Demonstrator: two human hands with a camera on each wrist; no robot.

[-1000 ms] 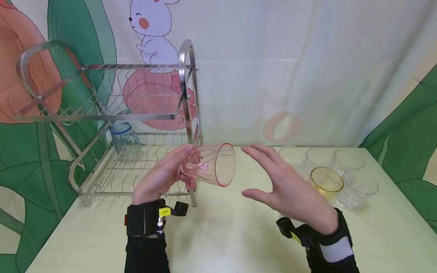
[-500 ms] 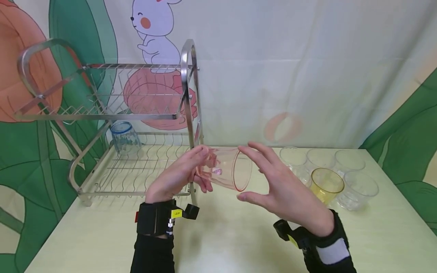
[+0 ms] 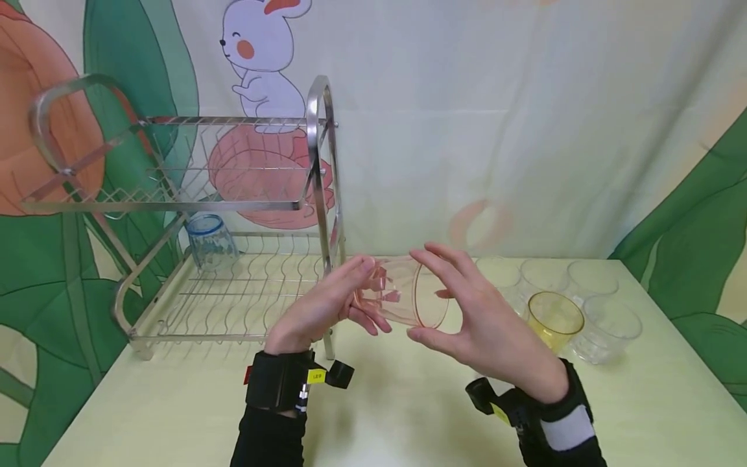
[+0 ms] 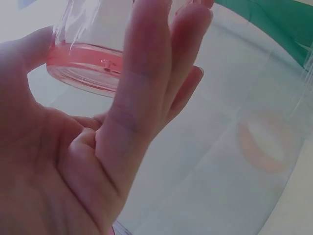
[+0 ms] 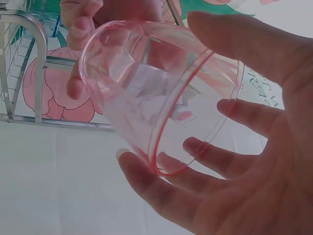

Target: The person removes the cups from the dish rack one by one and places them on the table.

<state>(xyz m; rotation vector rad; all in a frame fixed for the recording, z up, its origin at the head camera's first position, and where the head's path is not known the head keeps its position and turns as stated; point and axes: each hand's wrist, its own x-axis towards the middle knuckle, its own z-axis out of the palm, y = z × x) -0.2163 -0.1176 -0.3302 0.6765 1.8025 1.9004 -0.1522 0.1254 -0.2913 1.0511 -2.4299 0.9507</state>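
Observation:
A clear pink drinking glass lies on its side in the air above the table, its rim to the right. My left hand grips it near the base; the left wrist view shows the thick pink base between thumb and fingers. At the other end, my right hand has its thumb and fingers curled round the rim. The right wrist view has the thumb over one side of the mouth and fingertips on the opposite side, some seen through the glass.
A two-tier metal dish rack stands on the left, with an upside-down or tilted blue glass on its lower tier. Behind my right hand are a yellow glass and several clear glasses. A printed curtain hangs behind the table.
My left hand has carried the pink glass to the right and away from the rack. My right hand has come round its rim.

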